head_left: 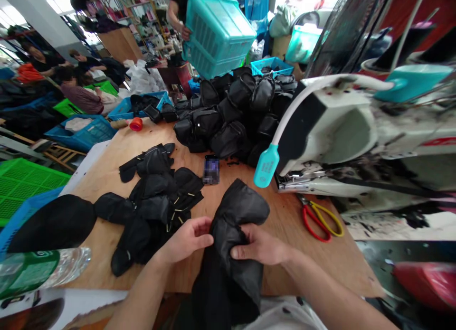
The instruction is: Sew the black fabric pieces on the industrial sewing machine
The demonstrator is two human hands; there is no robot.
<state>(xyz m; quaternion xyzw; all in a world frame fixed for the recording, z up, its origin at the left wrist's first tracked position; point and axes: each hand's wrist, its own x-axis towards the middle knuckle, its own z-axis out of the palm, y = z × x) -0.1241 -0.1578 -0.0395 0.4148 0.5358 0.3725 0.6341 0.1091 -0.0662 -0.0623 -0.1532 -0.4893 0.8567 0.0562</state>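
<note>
Both hands on one black cloth piece at the table's near edge

Black cloth piece (237, 235) sits between the hands, upper end over the wooden table (285, 225), lower end hanging toward the lap. R hand (265, 247) has a closed grip: thumb on top, fingers tucked behind a fold. That prob. stops the cloth slipping off the edge, b/c most of its length droops. L hand (187, 240) is half curled, thumb & forefinger slightly apart, tips at the cloth's L edge; can't tell if they pinch it or just steady it.

Loose black pieces (153, 197) lie just L of the work, prob. for short reach. Big heap of black pouches (228, 135) is farther back, seemingly kept off the near work area. Small dark item (211, 171) sits b/w the two.

On the R, scissors (308, 225) lie w/ red & yellow handles toward the person, handy for a grab; blade tips hidden. Sewing machine (356, 116) stands beyond, w/ teal lamp head (266, 168) on a bent neck, aimed low, prob. for close light. Plastic bottle (39, 270) is on its side, far L.

Out back, a co-worker's hand (185, 33) holds a teal crate (217, 35), tilted, above the heap.
</note>
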